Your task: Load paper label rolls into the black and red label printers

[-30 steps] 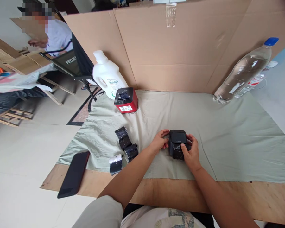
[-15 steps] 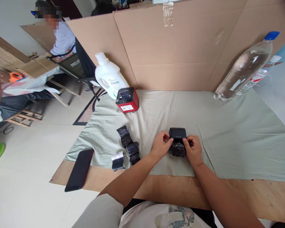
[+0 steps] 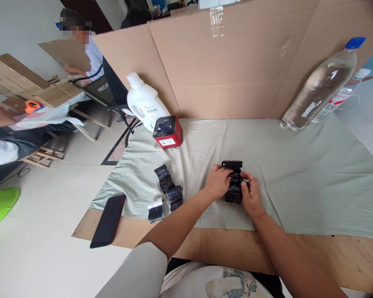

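A small black box-like device [image 3: 233, 194] with a crinkled, shiny front stands on the cloth between my hands. Its flat lid-like part [image 3: 232, 164] is tipped up at the back and shows nearly edge-on. My left hand [image 3: 216, 183] is closed at the device's left side, its fingers curled over the top just below that part. My right hand [image 3: 251, 195] grips the right side with thumb and fingers. What the fingertips press on inside is too dark to make out. Left of my hands lie crinkled black strips [image 3: 174, 197] and a short roll with a silvery end [image 3: 156, 209].
A red and black box-shaped device [image 3: 168, 134] stands before a white jug [image 3: 147, 105]. A dark phone [image 3: 108, 221] lies at the left front edge. Large water bottles [image 3: 323, 87] lean at the right against the cardboard wall [image 3: 230, 66]. Other people sit at the far left.
The flat dark part on the device has tilted from facing me to nearly edge-on. My left fingers have moved over the device's top. My right hand has stayed at its side.
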The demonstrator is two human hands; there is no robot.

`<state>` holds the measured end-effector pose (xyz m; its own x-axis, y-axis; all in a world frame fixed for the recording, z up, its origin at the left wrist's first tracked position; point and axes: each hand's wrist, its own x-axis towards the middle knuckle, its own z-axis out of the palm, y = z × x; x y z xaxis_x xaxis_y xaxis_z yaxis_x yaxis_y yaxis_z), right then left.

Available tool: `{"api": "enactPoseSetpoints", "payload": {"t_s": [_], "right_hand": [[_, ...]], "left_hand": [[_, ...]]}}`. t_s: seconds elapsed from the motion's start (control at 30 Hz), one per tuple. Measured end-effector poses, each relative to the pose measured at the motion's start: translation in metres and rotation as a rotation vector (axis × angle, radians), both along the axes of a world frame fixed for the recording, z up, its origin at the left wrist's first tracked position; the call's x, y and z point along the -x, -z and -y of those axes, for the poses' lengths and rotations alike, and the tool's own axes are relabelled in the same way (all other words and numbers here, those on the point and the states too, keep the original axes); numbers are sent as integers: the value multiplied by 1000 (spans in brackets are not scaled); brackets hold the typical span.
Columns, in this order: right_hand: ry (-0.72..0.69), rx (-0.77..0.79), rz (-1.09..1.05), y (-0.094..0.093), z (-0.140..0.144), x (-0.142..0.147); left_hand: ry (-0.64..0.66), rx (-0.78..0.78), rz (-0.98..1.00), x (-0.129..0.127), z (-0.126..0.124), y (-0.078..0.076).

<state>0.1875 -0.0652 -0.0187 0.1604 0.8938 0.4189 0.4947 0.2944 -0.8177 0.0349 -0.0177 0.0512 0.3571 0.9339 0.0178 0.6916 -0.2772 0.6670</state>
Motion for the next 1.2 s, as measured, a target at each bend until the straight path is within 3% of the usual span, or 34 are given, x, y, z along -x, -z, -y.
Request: {"api": "enactPoseSetpoints", "payload": {"t_s": [0.33, 0.6, 0.77, 0.93, 1.0, 1.07, 1.2], "right_hand": [[-7, -31, -53, 0, -1, -2], [11, -3, -94, 7, -4, -5], [-10, -5, -60, 9, -6, -6], [-35, -15, 44, 10, -8, -5], [-27, -6, 53, 10, -8, -4], [-26, 1, 38, 10, -7, -4], [-35, 1, -7, 9, -6, -5]], "left_hand": [[109, 4, -464, -20, -23, -10], [22, -93, -215, -13, -15, 2], [80, -130, -94, -2, -13, 6], [157, -144, -170, -5, -16, 2], [157, -99, -138, -6, -18, -4], [131, 10, 20, 2, -18, -14], [260, 402, 352, 54, -11, -39]]}}
